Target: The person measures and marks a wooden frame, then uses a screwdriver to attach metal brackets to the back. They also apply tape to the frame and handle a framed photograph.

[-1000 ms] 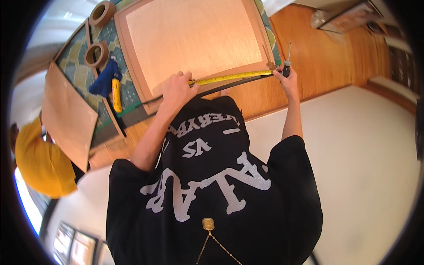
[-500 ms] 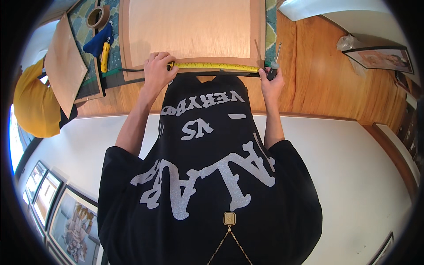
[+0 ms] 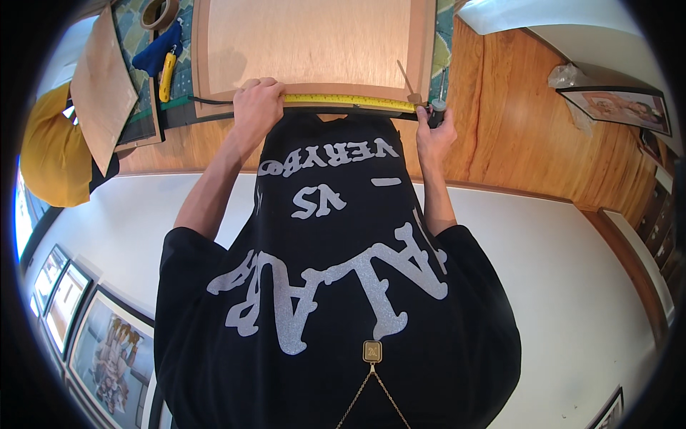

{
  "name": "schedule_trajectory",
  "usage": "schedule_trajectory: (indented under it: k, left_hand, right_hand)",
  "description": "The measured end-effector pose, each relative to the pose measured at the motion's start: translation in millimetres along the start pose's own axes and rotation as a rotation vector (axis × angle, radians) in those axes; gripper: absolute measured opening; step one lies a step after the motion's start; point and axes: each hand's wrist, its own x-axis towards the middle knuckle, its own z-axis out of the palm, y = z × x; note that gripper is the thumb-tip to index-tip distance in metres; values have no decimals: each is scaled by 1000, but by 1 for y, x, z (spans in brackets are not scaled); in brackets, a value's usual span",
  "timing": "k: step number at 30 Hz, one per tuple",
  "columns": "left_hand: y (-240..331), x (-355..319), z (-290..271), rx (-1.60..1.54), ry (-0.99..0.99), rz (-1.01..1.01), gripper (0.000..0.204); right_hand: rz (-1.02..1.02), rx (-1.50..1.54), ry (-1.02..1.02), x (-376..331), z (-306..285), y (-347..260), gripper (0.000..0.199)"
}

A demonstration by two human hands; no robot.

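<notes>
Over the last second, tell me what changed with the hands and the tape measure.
The view swung until the board lay square ahead. The right hand slid in along the near edge, so less tape measure shows. The left hand stayed pressing the tape onto the board; the right kept its dark tool.

A yellow tape measure [image 3: 350,101] crosses a pale tan wooden panel [image 3: 314,43]. Beside it lie a blue cloth [image 3: 153,57] and a yellow-handled cutter [image 3: 165,75] on a green patterned mat [image 3: 136,14]. The worktop [image 3: 514,136] is warm orange-brown wood.
</notes>
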Motion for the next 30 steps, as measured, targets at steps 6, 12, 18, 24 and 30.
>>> schedule_trajectory:
  k: [6, 12, 18, 24, 30]
  left_hand:
    - [0, -3, 2, -14, 60, 11, 6]
    - [-1, -2, 6, -15, 69, 4, 6]
    - [0, -2, 6, -19, 73, -4, 7]
    - [-2, 2, 0, -13, 16, 1, 8]
    - [-2, 3, 1, -1, -5, -3, 10]
  right_hand:
    - [3, 3, 5, -1, 1, -3, 25]
    - [19, -58, -22, 1, -2, -6, 26]
    - [6, -57, -38, 2, -4, -7, 25]
    - [-11, 11, -30, 4, -2, -2, 26]
    - [43, -32, -70, 8, -4, -3, 27]
